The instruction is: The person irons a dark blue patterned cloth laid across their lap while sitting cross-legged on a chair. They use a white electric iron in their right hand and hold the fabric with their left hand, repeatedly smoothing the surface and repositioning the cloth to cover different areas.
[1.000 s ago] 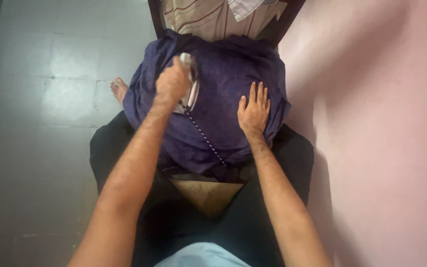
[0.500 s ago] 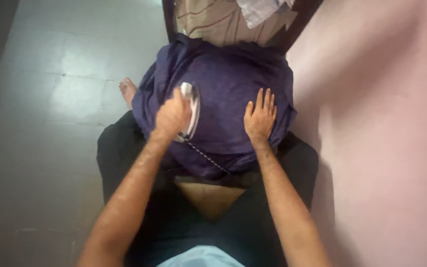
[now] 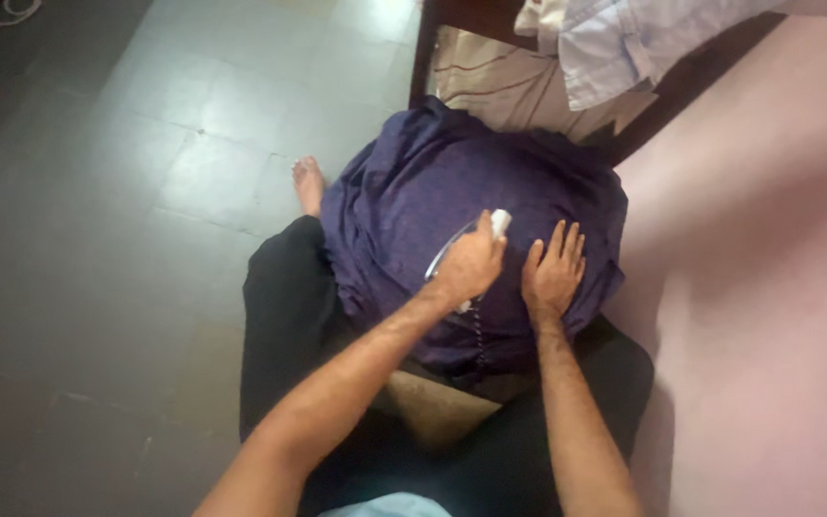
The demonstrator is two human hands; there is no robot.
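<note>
Iron (image 3: 471,251) in the left hand (image 3: 468,270) sits on top of a purple cloth (image 3: 413,201), which is draped over the person's lap while they sit on the grey tiled floor (image 3: 145,144). The left hand is closed around the iron's handle, knuckles up, so only the silvery edge and the pale tip show past the fingers. Its long axis runs on a slant, tip pointing away from the body toward the far right edge of the cloth, where striped fabric (image 3: 500,86) and a pale blue shirt (image 3: 624,38) hang off a dark wooden frame (image 3: 423,57). The right hand (image 3: 552,273) lies just beside the iron, on its right, fingers spread and palm flat on the cloth. A braided cord (image 3: 479,335) trails from the iron's heel back toward the near edge of the cloth. A bare foot (image 3: 308,182) shows at the left edge of the cloth.
</note>
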